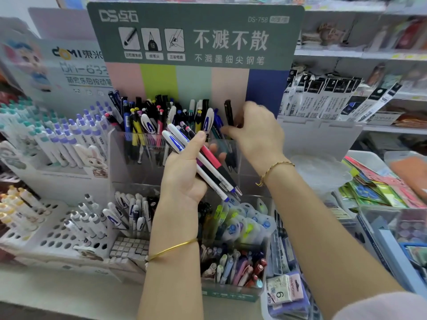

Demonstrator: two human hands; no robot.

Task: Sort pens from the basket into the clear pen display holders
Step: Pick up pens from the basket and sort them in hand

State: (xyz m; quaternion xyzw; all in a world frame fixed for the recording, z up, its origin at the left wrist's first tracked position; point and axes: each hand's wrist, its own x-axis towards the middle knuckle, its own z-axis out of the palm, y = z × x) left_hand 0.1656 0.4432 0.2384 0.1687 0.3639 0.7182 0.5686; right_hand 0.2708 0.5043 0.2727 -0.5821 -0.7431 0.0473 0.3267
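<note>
Pen bundle (209,159) in left hand (182,179), black pen (228,110) in right hand (258,135), over the clear holder (120,155)

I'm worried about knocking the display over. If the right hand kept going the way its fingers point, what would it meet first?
Probably the blue pens standing in the top row of the clear holder, just beyond the right hand, which pinches a black pen. Depth is unclear.

Stationery shop. A branded fountain-pen display card (196,33) at top centre stands over clear pen display holders (120,158) packed with pens (147,121), with more branded pen racks (46,227) at left. Shelves (335,53) at upper right carry packaged goods (323,98) and yellow price labels (397,56) on the edges.
</note>
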